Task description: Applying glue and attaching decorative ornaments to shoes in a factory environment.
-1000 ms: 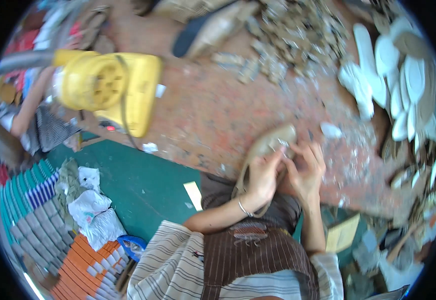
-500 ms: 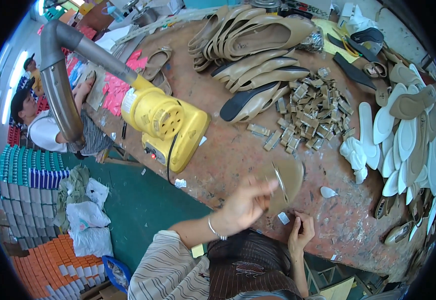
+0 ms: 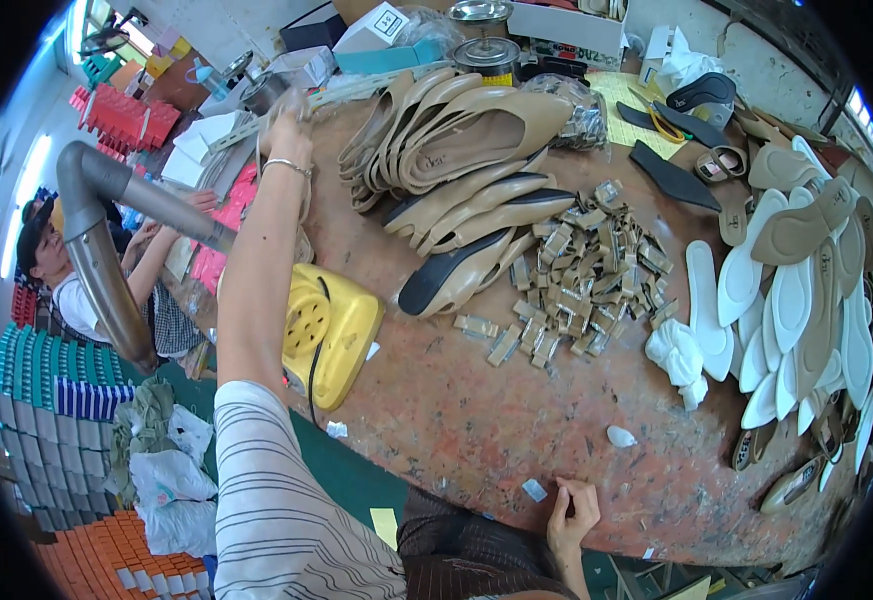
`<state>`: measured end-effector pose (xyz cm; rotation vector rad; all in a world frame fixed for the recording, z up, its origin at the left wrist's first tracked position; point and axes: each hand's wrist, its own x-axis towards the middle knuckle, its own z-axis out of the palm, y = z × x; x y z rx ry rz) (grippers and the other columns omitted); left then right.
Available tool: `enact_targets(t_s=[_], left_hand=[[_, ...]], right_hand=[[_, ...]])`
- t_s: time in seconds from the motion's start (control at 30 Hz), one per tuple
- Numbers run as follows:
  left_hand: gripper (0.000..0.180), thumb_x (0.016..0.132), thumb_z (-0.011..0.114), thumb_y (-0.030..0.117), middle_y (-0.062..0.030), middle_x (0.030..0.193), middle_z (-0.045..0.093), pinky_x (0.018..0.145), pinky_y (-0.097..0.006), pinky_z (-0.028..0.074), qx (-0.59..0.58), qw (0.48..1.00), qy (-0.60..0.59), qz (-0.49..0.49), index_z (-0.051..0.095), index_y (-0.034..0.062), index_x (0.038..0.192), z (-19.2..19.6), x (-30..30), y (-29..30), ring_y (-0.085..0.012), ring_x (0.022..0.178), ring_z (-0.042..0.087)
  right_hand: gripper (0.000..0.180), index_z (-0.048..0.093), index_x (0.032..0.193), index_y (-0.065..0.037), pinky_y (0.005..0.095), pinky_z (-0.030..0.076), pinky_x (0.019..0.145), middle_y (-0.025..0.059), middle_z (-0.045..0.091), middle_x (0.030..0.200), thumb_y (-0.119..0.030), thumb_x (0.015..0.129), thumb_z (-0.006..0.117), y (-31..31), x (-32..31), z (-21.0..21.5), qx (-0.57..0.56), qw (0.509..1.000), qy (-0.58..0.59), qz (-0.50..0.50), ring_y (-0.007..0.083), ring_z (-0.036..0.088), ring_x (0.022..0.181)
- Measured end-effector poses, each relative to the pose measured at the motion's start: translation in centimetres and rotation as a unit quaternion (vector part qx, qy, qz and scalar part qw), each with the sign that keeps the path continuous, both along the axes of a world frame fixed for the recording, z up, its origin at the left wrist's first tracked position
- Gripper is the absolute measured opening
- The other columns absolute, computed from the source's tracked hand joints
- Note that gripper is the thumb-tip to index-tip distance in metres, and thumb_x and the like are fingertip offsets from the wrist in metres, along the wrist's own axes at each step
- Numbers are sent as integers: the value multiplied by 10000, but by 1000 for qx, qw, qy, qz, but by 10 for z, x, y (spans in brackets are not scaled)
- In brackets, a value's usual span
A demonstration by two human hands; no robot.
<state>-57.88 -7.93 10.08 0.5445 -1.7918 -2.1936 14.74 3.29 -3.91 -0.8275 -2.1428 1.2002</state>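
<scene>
My left hand (image 3: pixel 291 128) is stretched far out over the back left of the worn red-brown table (image 3: pixel 476 430). Its fingers are closed on a thin beige shoe sole (image 3: pixel 301 215), which hangs down behind my forearm. A bracelet sits on that wrist. My right hand (image 3: pixel 572 508) rests at the table's near edge with fingers loosely spread and nothing in them. A small white scrap (image 3: pixel 534 489) lies just left of it. A stack of beige pointed shoe uppers (image 3: pixel 456 140) lies right of my left hand.
A yellow machine (image 3: pixel 331 335) with a grey duct (image 3: pixel 106 250) stands under my left arm. Small tan heel blocks (image 3: pixel 576 270) are heaped mid-table, with white and beige insoles (image 3: pixel 786 300) at the right. Another person (image 3: pixel 51 265) works at the left. Tins (image 3: pixel 486 50) stand at the back.
My left arm has reached from the table's middle up to the far left corner, carrying the beige sole. My right hand stayed at the near edge. My view has tilted up.
</scene>
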Motion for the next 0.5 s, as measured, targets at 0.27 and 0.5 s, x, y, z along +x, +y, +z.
enact_targets(t_s=[0.27, 0.5], left_hand=[[838, 859, 594, 539, -147, 1462, 367, 1114, -355, 249, -285, 853, 65, -432, 334, -20, 1427, -22, 119, 115, -235, 1338, 350], [1393, 652, 780, 579, -253, 1543, 20, 1162, -337, 77, -436, 653, 92, -612, -203, -15, 1440, -8, 128, 113, -287, 1449, 63]], right_hand=[[100, 667, 871, 3, 345, 479, 660, 142, 622, 798, 27, 792, 612, 4, 2, -4, 36, 998, -38, -18, 290, 601, 728], [74, 656, 859, 23, 347, 467, 664, 154, 614, 795, 22, 827, 589, 8, -9, -1, 25, 999, -25, -7, 293, 590, 727]])
